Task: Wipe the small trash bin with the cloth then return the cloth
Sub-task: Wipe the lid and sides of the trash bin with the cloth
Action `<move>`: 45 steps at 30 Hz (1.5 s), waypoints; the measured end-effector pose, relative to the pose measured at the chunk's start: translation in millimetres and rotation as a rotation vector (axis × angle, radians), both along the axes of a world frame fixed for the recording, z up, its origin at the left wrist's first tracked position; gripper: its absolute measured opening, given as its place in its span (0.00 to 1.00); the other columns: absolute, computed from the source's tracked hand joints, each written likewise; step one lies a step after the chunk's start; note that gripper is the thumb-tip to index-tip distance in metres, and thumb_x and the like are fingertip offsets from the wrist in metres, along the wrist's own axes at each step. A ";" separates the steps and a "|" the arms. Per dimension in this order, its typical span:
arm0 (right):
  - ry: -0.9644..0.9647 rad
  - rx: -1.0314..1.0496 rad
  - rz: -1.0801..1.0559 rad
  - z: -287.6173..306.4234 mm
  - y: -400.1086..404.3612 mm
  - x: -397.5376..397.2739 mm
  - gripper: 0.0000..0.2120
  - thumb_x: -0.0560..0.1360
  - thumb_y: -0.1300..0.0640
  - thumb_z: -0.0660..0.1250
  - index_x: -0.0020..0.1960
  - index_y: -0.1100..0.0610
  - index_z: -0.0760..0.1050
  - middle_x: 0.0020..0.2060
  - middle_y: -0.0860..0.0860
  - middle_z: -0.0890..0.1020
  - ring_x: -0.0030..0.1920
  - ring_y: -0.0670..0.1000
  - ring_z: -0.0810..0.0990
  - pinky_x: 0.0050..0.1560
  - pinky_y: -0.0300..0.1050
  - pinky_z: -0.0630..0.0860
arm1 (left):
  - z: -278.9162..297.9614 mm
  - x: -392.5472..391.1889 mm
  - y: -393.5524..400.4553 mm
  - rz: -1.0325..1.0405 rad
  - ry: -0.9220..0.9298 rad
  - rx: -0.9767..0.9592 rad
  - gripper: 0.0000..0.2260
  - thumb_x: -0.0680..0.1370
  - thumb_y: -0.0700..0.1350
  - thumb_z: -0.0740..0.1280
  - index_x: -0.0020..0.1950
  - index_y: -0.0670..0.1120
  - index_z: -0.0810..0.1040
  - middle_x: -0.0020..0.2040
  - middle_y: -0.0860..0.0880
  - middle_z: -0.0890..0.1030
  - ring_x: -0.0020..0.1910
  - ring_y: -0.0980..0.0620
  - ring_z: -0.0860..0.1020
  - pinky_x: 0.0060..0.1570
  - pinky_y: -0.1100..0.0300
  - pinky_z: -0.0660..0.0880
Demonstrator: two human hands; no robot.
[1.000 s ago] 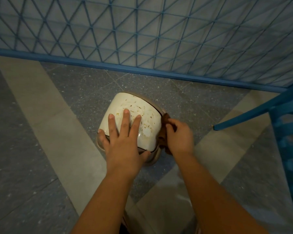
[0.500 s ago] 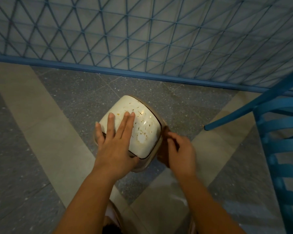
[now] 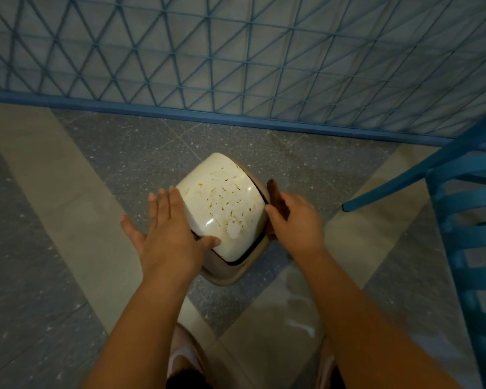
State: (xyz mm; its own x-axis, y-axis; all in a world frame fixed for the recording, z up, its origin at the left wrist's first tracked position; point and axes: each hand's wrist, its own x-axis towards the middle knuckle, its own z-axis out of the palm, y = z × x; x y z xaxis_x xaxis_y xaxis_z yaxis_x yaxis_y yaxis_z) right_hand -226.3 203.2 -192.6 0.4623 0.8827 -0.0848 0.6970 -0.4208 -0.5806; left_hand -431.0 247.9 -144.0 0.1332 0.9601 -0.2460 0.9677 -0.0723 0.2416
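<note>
- hands flank the small trash bin (image 3: 225, 211) on the floor: left hand (image 3: 166, 234), fingers straight, steadies its near-left side.
- right hand (image 3: 295, 220) pinches the brown cloth (image 3: 275, 195) against the bin's right wall; wiping probably runs along that side.

A small cream trash bin (image 3: 222, 203) with a speckled lid stands on the tiled floor (image 3: 68, 220). The left hand (image 3: 166, 237) lies flat against its left side, fingers straight. The right hand (image 3: 298, 223) presses a brown cloth (image 3: 275, 192) against its right side. A blue chair (image 3: 466, 220) stands right of that hand.
</note>
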 end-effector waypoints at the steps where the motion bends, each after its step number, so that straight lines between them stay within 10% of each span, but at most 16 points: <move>1: 0.022 -0.005 -0.032 1.3 -7.4 -2.9 0.18 0.77 0.46 0.63 0.64 0.51 0.74 0.52 0.50 0.78 0.54 0.51 0.75 0.51 0.45 0.73 | 0.2 -0.9 0.8 -0.010 -0.004 0.010 0.50 0.70 0.63 0.69 0.78 0.49 0.39 0.79 0.50 0.42 0.77 0.50 0.38 0.70 0.38 0.34; 8: 0.093 -0.032 -0.156 -8.8 -58.2 -44.3 0.17 0.75 0.40 0.62 0.58 0.49 0.75 0.50 0.48 0.74 0.49 0.48 0.76 0.49 0.49 0.77 | 5.9 -2.9 -5.4 0.101 -0.255 0.019 0.53 0.67 0.47 0.77 0.77 0.52 0.40 0.78 0.48 0.40 0.77 0.44 0.47 0.74 0.43 0.54; 18: 0.150 0.088 -0.155 -10.4 -72.4 -50.2 0.13 0.80 0.56 0.59 0.60 0.54 0.78 0.49 0.50 0.74 0.45 0.46 0.76 0.48 0.41 0.75 | 12.2 3.0 -6.5 0.204 -0.451 -0.237 0.41 0.75 0.28 0.57 0.77 0.50 0.36 0.78 0.53 0.37 0.77 0.49 0.46 0.73 0.54 0.47; 32: 0.692 0.104 -0.504 20.8 -56.4 -35.6 0.16 0.79 0.60 0.60 0.57 0.42 0.78 0.48 0.43 0.83 0.51 0.47 0.81 0.58 0.52 0.78 | 23.1 10.4 -14.8 0.145 -0.465 -0.140 0.43 0.74 0.31 0.63 0.78 0.48 0.37 0.77 0.51 0.34 0.77 0.51 0.39 0.76 0.52 0.45; 39: 1.188 0.265 -0.294 76.7 -64.7 -96.5 0.16 0.78 0.54 0.60 0.63 0.54 0.76 0.57 0.48 0.83 0.58 0.46 0.81 0.58 0.43 0.76 | 66.1 52.9 -85.0 0.205 -1.066 -0.437 0.20 0.82 0.54 0.54 0.74 0.64 0.59 0.74 0.63 0.60 0.74 0.60 0.58 0.73 0.56 0.58; 45: 1.027 0.189 -0.177 86.4 -74.7 -112.7 0.16 0.79 0.61 0.61 0.54 0.43 0.81 0.55 0.42 0.82 0.55 0.40 0.80 0.55 0.36 0.77 | 70.8 19.2 -70.4 0.661 -1.336 -0.607 0.16 0.82 0.41 0.57 0.64 0.56 0.76 0.59 0.52 0.80 0.55 0.52 0.78 0.45 0.61 0.75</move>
